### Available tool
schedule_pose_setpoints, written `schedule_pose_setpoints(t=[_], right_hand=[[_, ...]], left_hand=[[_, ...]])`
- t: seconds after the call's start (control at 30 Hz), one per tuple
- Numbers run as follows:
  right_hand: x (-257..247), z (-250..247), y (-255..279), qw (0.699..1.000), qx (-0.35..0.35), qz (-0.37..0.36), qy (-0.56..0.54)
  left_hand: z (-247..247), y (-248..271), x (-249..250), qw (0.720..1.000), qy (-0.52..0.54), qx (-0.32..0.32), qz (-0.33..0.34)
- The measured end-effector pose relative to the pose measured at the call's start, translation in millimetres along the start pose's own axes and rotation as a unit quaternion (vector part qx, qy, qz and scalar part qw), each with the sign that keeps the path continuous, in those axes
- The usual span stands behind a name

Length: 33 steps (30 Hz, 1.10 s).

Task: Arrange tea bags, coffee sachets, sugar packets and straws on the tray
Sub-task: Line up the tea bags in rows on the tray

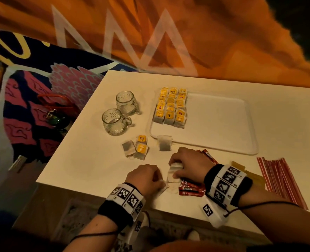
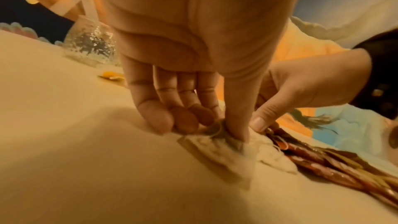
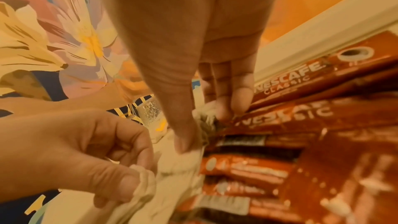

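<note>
Near the worktop (image 1: 89, 160) edge, my left hand (image 1: 143, 177) and right hand (image 1: 187, 164) pinch tea bags (image 1: 173, 177); tray (image 1: 248, 124) lies ahead-right.

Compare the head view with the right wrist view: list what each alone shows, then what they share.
Head view only: the white tray with rows of yellow-tagged tea bags, two glass mugs and the red-striped straws.
Right wrist view only: the Nescafe Classic lettering on the coffee sachets.
Both: the left hand and right hand pinching white tea bags beside the red sachets.
</note>
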State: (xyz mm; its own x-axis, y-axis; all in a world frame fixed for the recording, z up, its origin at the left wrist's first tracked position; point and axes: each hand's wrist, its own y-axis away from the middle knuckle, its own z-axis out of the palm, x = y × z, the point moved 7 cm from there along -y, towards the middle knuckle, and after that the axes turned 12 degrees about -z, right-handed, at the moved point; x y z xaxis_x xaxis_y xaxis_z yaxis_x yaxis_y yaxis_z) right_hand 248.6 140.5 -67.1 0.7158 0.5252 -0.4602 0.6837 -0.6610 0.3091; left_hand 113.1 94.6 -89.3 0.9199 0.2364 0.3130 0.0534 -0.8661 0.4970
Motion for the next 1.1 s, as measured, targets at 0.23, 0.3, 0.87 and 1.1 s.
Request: schedule_pose_setpoints(t=[0.23, 0.3, 0.87, 1.1], right_hand=[[-8.3, -0.9, 15.1, 0.999, 0.012, -0.037, 0.035], [-9.1, 3.0, 14.2, 0.997, -0.008, -0.044, 0.059], [-17.5, 6.2, 4.2, 0.990, -0.016, -0.083, 0.109], [-18.9, 7.2, 4.0, 0.987, -0.045, -0.111, 0.106]], left_hand=[[-11.2, -0.7, -24.7, 0.974, 0.219, 0.040, -0.049], [-14.2, -0.4, -29.8, 0.952, 0.300, 0.037, -0.060], [-20.0, -2.8, -30.5, 0.896, 0.438, -0.074, -0.025], [-29.3, -5.7, -36.5, 0.904, 0.427, 0.017, -0.026]])
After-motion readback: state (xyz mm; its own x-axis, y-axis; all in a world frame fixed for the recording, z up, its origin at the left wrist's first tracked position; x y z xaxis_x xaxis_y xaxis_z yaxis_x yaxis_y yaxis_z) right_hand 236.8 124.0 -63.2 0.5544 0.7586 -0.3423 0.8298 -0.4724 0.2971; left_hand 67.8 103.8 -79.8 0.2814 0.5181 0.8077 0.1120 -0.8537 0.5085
